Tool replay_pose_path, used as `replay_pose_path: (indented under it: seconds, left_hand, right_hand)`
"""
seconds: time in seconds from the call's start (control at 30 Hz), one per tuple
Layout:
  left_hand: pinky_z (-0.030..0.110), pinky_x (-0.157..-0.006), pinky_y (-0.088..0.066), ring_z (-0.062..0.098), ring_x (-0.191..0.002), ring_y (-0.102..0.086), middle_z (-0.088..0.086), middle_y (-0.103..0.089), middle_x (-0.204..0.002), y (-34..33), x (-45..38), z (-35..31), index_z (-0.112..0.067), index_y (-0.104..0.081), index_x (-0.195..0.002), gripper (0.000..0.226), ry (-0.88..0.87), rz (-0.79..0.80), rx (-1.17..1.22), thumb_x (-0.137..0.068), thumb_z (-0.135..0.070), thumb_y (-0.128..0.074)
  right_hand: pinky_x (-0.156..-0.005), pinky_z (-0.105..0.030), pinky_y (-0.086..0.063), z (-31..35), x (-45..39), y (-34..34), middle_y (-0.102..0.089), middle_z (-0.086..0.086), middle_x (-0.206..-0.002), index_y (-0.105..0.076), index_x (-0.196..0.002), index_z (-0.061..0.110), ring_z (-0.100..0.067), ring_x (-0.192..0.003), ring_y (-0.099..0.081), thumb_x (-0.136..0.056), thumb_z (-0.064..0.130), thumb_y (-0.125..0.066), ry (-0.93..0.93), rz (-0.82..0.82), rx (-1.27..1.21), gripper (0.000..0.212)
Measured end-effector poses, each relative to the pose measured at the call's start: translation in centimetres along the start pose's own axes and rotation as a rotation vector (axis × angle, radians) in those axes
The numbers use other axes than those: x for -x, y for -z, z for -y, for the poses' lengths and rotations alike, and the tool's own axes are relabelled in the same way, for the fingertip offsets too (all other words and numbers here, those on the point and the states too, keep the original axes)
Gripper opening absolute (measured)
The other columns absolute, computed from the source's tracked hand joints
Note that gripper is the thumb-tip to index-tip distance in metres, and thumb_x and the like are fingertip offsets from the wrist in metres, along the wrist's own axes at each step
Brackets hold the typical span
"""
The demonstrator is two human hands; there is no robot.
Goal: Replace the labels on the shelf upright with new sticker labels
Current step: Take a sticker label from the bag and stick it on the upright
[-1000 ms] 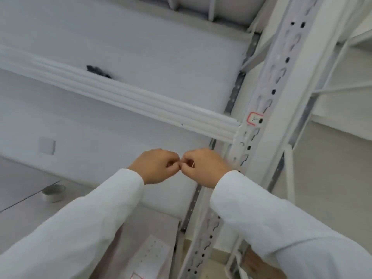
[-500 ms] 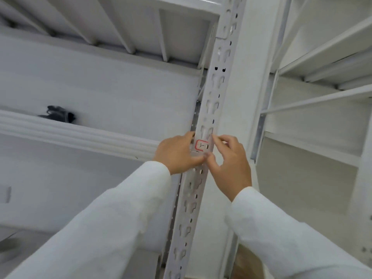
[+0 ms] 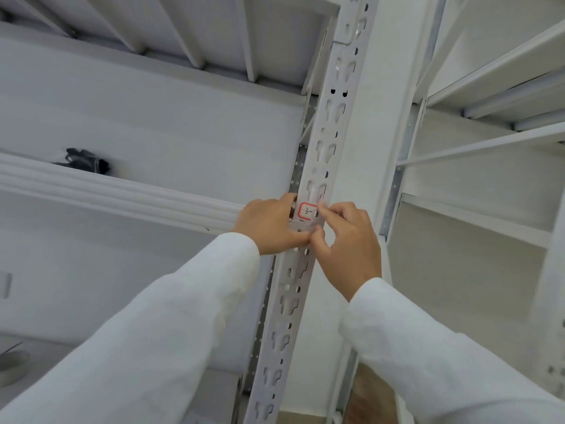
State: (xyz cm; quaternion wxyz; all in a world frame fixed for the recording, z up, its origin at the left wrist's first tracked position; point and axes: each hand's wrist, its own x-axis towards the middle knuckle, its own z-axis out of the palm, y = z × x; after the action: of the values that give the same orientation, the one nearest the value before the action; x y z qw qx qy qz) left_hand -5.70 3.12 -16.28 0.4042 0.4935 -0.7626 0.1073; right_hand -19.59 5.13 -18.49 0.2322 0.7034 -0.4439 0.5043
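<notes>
A white slotted shelf upright point(image 3: 331, 123) runs from the top centre down to the bottom centre. A small white sticker label point(image 3: 306, 211) with a red border and handwritten "3-" lies on its face at mid height. My left hand point(image 3: 270, 226) rests against the upright's left edge, its fingertips beside the label. My right hand point(image 3: 348, 243) is on the right side, forefinger tip pressing the label's right edge and thumb touching the upright just below it. The label's right part is hidden by my forefinger.
A white shelf beam point(image 3: 122, 191) meets the upright from the left, with a dark object point(image 3: 84, 160) lying on that shelf. More white shelves point(image 3: 489, 78) stand to the right. A tape roll point(image 3: 12, 362) sits at the lower left edge.
My hands rose from pinching together below the beam to the upright, where they now press the label onto its face. The view tilted upward.
</notes>
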Motion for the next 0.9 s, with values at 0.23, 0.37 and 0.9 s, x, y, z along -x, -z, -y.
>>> replay_pose_path:
  seconds: [0.23,0.37,0.9]
  left_hand:
    - [0.028,-0.074,-0.033,0.02,-0.082,-0.051,-0.001,-0.069,-0.11,0.1,0.0,-0.3,-0.018,-0.046,-0.121,0.05,0.025,0.003,0.011,-0.081,-0.046,-0.055]
    - [0.028,-0.075,-0.035,0.019,-0.083,-0.051,-0.001,-0.068,-0.116,0.1,0.0,-0.3,-0.019,-0.045,-0.125,0.05,0.005,0.003,0.005,-0.083,-0.045,-0.054]
    - [0.031,-0.071,-0.033,0.025,-0.079,-0.055,0.002,-0.065,-0.09,0.1,-0.2,0.0,-0.016,-0.047,-0.111,0.043,-0.029,0.027,-0.043,-0.083,-0.048,-0.049]
  right_hand:
    - [-0.077,-0.026,-0.037,0.4,-0.9,0.3,-0.061,0.003,-0.105,-0.067,-0.108,0.02,-0.015,-0.102,-0.049,-0.087,0.027,-0.055,-0.158,0.044,-0.094,0.024]
    - [-0.074,-0.027,-0.039,0.5,-1.5,0.4,-0.067,0.005,-0.1,-0.07,-0.099,0.023,-0.015,-0.099,-0.051,-0.087,0.027,-0.056,-0.177,0.046,-0.081,0.019]
    - [-0.082,-0.03,-0.026,1.0,-2.6,0.5,-0.07,0.008,-0.084,-0.068,-0.082,0.025,-0.016,-0.085,-0.055,-0.088,0.033,-0.052,-0.161,-0.017,0.073,0.018]
